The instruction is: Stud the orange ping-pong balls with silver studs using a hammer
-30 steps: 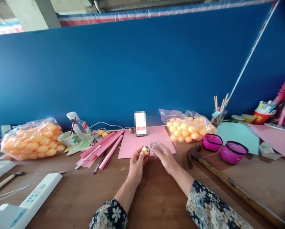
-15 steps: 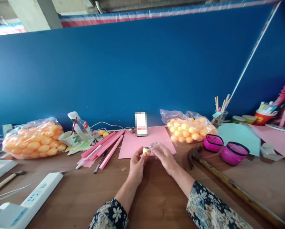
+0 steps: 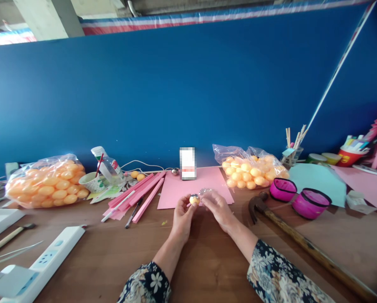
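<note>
My left hand (image 3: pixel 182 219) pinches a small orange ball (image 3: pixel 193 199) partly covered with something shiny, held just above the wooden table (image 3: pixel 207 261). My right hand (image 3: pixel 218 208) is closed on a small crumpled silvery piece (image 3: pixel 204 192) right beside the ball. Both hands hover at the near edge of a pink paper sheet (image 3: pixel 175 191). A blurred-out phone (image 3: pixel 187 163) stands upright at the sheet's far edge, with a small silver ball (image 3: pixel 175 171) next to it.
Bags of orange balls lie at left (image 3: pixel 46 185) and right (image 3: pixel 253 171). Pink paper strips (image 3: pixel 137 191), a tilted bottle (image 3: pixel 108 166) and a paper cup (image 3: pixel 92 182) sit left. A hammer (image 3: pixel 298 240) and two pink pouches (image 3: pixel 297 195) lie right. A white power strip (image 3: pixel 49 256) is near left.
The view has shifted slightly; the hands stay together at the pink sheet's edge, the ball turned a little in my left fingers.
</note>
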Demonstrator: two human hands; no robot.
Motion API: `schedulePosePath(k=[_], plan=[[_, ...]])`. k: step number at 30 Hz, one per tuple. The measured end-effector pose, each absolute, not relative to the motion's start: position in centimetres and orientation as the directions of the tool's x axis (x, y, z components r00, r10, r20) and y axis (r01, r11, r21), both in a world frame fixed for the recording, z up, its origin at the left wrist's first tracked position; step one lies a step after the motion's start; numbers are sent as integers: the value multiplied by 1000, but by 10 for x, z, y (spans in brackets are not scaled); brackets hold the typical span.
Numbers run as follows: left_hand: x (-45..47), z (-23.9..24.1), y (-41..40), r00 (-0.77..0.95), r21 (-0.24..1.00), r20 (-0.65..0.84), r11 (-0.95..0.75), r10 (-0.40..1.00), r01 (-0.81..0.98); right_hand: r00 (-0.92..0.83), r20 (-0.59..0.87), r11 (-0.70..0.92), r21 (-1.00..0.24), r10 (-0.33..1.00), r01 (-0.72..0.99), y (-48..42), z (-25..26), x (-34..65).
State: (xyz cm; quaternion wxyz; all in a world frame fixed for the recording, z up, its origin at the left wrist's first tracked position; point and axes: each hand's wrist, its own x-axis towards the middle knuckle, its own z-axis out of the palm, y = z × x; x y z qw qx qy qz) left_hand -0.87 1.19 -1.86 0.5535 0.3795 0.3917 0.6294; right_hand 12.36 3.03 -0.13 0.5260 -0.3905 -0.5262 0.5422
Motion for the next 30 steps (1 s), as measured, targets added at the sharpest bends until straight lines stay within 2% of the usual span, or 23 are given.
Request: schedulePosePath(k=[4, 11, 30], plan=[[-9, -18, 11, -113, 927, 32, -72, 993, -368, -165, 159, 131, -976, 973, -172, 31, -4, 123], [-7, -14, 10, -68, 921, 8, -34, 998, -387, -253, 102, 48, -976, 962, -210, 26, -2, 120], [-6, -12, 10, -102, 932, 32, -66, 994, -357, -220, 96, 51, -978, 971, -200, 29, -10, 119]])
